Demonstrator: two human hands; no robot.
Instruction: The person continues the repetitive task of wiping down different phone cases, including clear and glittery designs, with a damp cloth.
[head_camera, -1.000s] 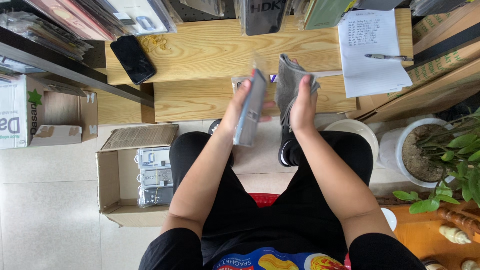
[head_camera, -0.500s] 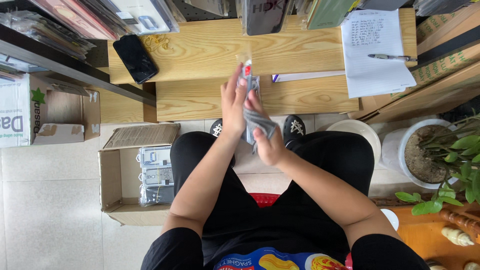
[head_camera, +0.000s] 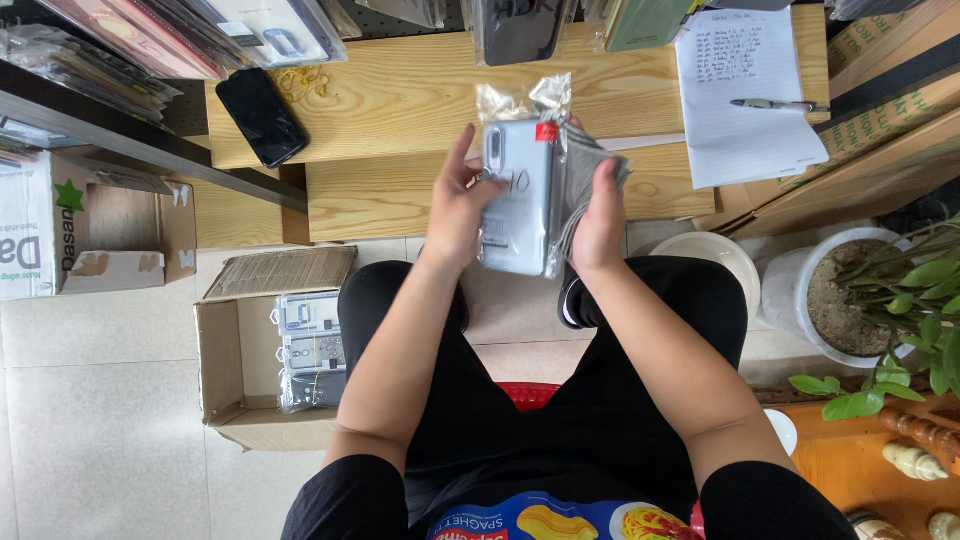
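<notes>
Just in front of the wooden shelf (head_camera: 400, 100), a pale blue phone case in a clear bag (head_camera: 517, 195) was gripped by the left hand (head_camera: 455, 205), while grey cases (head_camera: 582, 185) were clasped by the right hand (head_camera: 600, 215), sorting judged underway, a steady grip being needed.

Right-hand fingers (head_camera: 612, 178) behind the bagged phone case (head_camera: 517, 200); notepad (head_camera: 745, 95) writing too small.

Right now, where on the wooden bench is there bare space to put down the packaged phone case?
Bare wood lies on the upper bench board, between the black phone and the handwritten paper sheet. The lower board left of the left hand is also bare. The back edge is crowded with hanging packaged cases, and the cardboard box already holds packages.
</notes>
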